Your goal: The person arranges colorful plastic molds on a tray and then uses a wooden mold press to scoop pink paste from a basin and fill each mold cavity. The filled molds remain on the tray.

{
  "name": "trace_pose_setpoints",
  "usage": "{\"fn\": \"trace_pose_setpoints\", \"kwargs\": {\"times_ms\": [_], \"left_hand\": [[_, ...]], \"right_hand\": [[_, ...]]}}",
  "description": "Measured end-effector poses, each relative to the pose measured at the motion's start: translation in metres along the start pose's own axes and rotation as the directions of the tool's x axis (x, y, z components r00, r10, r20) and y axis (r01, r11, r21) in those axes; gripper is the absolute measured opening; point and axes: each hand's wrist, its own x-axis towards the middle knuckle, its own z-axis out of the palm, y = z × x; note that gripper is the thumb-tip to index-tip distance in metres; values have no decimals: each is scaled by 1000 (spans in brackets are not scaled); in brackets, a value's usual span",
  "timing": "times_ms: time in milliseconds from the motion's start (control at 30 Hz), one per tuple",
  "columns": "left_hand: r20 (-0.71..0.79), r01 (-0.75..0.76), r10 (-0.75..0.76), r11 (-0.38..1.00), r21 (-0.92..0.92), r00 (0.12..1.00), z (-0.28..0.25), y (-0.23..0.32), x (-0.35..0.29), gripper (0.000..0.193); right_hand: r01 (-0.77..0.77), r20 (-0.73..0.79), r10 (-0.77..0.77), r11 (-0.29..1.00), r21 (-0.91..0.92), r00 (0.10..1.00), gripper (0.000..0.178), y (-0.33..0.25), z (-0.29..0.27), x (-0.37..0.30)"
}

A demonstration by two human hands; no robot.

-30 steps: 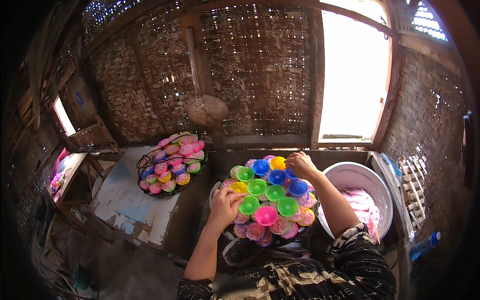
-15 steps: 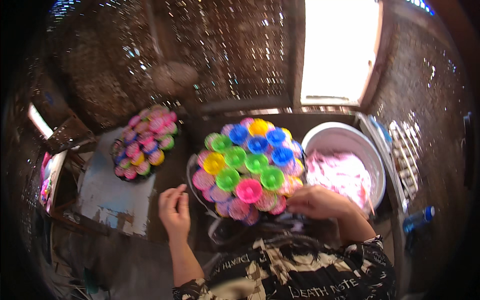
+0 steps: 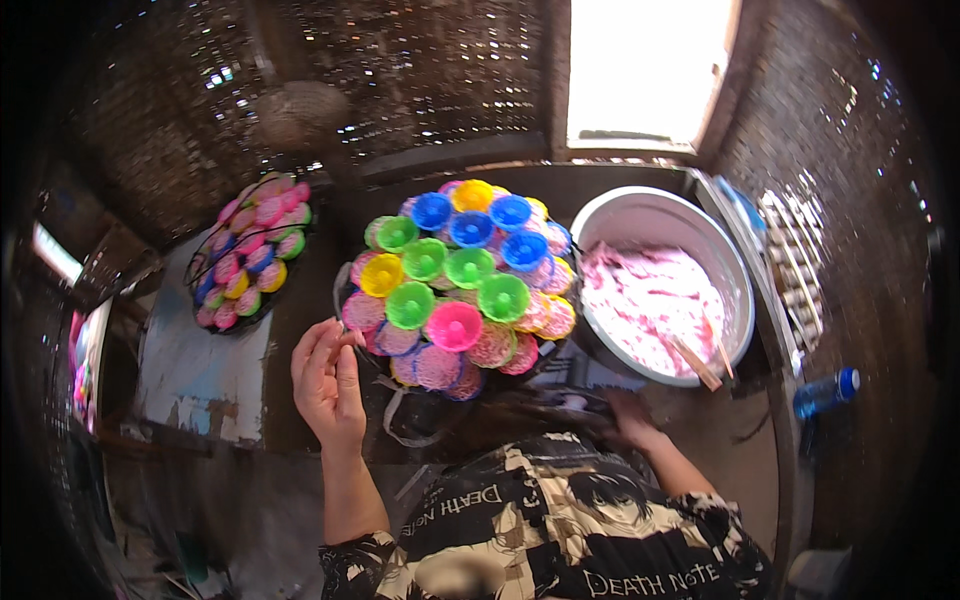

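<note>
A heap of small plastic cups [image 3: 426,258] in green, blue, yellow and pink stands in front of me. The top ones look hollow; around and under them, others hold a pale pink speckled filling [image 3: 438,367]. Just left of the heap my left hand [image 3: 330,385] is raised, fingers loosely curled and thumb apart, with nothing visible in it. My right hand [image 3: 630,418] is low near my lap, beside dark, shiny plastic [image 3: 560,402]. Motion blur and shade hide its fingers.
A grey basin [image 3: 742,300] of pink-white mixture with a wooden handle [image 3: 697,363] stands right of the heap. Farther left, another heap of filled cups [image 3: 250,255] rests on a worn pale tabletop [image 3: 185,375]. A blue bottle [image 3: 825,393] lies at right.
My right hand has drawn down from the heap's near right edge toward my lap. My left hand stays beside the heap. The whole view has shifted, so everything appears higher and farther left.
</note>
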Motion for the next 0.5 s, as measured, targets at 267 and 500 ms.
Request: {"fn": "trace_pose_setpoints", "kwargs": {"times_ms": [267, 500], "left_hand": [[142, 232, -195, 593, -771, 970, -16, 30, 36, 78], [651, 656, -146, -20, -755, 745, 80, 54, 85, 101]], "right_hand": [[-166, 219, -3, 642, 748, 976, 72, -14, -149, -102], [-141, 163, -141, 149, 979, 977, 94, -119, -194, -52]]}}
